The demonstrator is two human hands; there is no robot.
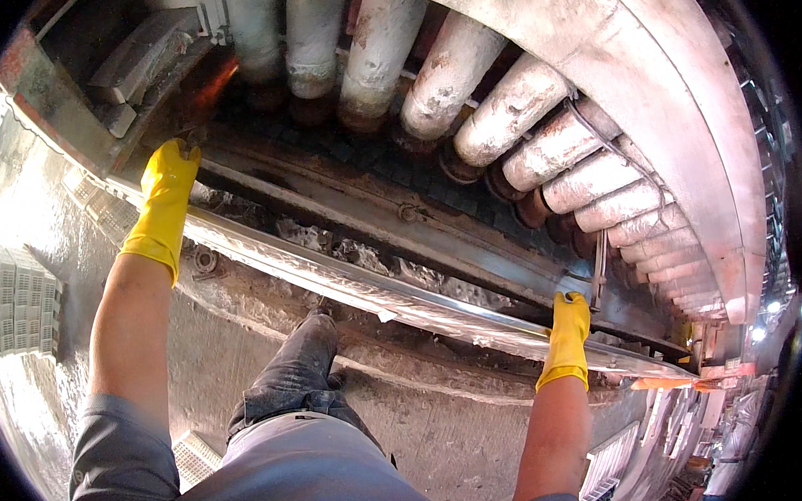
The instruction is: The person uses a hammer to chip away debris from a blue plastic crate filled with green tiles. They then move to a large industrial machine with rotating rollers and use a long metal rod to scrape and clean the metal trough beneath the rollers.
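My left hand (171,185), in a yellow rubber glove, is closed at the far left end of a long machine trough. My right hand (569,332), in a matching glove, is closed near the trough's right end. Between the two fists runs a long dark metal bar (313,210), dirty and brownish. Whether the fingers wrap round it or something thinner is hidden by the gloves. Both wrists lie over a shiny metal rail (366,281) along the trough's near edge. Crusted pale lumps (358,255) lie between rail and bar.
A row of thick, stained rollers (382,52) hangs beyond the trough under a curved metal cover (654,65). A thin upright rod (599,267) stands beside my right hand. Pale plastic crates (21,302) sit at the left on the wet floor (446,425).
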